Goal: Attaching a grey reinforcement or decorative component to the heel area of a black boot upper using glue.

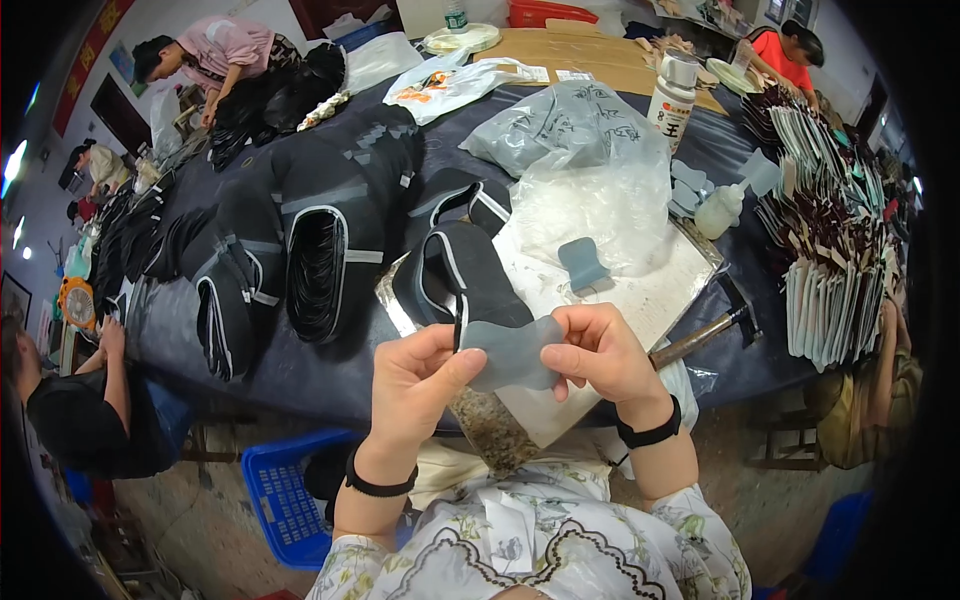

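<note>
A thin grey curved sheet piece (512, 352) is stretched between my two hands above the near corner of a white work board (550, 405). My left hand (418, 375) pinches its left end between thumb and fingers; my right hand (600, 352) pinches its right end. Just behind it lies a black fabric shoe upper (485, 280) with pale edging, partly covered by the grey piece and my left hand. A second grey cut piece (583, 262) rests on the board beside a crumpled clear plastic bag (590, 205).
Stacked black uppers (345, 200) fill the table's left side. To the right are a hammer (705, 335), a squeeze bottle (720, 210), a white canister (673, 100) and bundled pieces (820, 250). A blue basket (290, 495) stands below. Several people work around the table.
</note>
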`<state>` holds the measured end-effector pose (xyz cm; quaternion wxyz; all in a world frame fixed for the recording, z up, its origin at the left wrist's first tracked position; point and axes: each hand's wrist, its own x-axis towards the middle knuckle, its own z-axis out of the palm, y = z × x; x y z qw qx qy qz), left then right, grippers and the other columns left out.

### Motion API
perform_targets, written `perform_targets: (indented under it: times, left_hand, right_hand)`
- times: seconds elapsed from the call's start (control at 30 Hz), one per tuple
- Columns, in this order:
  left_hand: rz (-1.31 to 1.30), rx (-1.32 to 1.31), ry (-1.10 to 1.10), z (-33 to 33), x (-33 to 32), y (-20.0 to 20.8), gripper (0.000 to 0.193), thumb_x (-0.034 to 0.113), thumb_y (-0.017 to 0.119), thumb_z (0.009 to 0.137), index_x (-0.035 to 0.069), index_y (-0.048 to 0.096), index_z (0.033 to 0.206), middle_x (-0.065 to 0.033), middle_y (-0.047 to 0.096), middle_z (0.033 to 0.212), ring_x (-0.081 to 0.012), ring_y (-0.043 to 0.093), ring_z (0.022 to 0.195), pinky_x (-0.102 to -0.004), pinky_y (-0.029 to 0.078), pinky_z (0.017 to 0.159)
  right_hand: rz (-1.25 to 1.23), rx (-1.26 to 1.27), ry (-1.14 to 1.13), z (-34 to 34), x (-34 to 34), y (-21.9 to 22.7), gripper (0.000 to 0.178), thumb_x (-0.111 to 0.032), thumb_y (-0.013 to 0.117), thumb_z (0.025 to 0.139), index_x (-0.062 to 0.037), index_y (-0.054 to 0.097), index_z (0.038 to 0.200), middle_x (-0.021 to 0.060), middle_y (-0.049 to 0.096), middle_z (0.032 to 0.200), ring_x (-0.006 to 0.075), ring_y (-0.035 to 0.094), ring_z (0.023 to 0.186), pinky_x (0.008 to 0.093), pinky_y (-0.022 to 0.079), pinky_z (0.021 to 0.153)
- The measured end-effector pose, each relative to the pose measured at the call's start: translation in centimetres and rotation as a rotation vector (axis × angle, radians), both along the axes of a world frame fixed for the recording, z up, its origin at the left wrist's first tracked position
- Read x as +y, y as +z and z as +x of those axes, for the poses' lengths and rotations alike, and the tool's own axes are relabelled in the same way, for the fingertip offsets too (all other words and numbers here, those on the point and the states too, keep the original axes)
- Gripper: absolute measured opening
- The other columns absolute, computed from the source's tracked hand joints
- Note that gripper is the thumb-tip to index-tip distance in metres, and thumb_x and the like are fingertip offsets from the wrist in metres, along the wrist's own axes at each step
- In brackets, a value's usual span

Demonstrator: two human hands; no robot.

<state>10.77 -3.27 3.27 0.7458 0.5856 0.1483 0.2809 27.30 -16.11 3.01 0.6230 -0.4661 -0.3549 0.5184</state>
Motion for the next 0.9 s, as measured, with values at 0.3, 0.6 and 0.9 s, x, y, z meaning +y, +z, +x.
perform_targets:
  times: [0.3,0.6,0.9]
  left_hand:
    - [-0.112,-0.157,0.003,-0.9,-0.5,-0.9,0.017,0.001,0.063,0.079,-0.008,0.061,0.094,-0.0096,0.065,0.079,-0.0078,0.058,0.066,-0.0189,0.044,0.056]
    - [-0.156,-0.214,-0.076,-1.2,-0.6,-1.5,0.015,0.004,0.065,0.078,-0.007,0.062,0.088,-0.0096,0.064,0.078,-0.0059,0.055,0.059,-0.0152,0.037,0.046]
    - [-0.168,-0.142,-0.024,-1.2,-1.0,-1.5,0.015,0.003,0.062,0.079,-0.006,0.062,0.090,-0.0062,0.063,0.074,-0.0023,0.048,0.055,-0.0150,0.032,0.046]
  right_hand:
    - [0.072,0.105,0.057,-0.8,0.2,-0.5,0.016,-0.010,0.064,0.082,-0.0038,0.054,0.071,0.0005,0.055,0.067,0.0054,0.051,0.055,0.0179,0.038,0.050]
    - [0.224,0.268,-0.138,-3.6,-0.6,-1.3,0.016,-0.002,0.062,0.078,-0.0032,0.051,0.066,0.0029,0.054,0.081,0.0078,0.048,0.072,0.0226,0.038,0.065]
    - [0.323,0.285,-0.268,-4.8,-0.3,-1.9,0.011,0.002,0.060,0.079,-0.0025,0.052,0.072,0.0034,0.054,0.082,0.0073,0.049,0.074,0.0216,0.039,0.067]
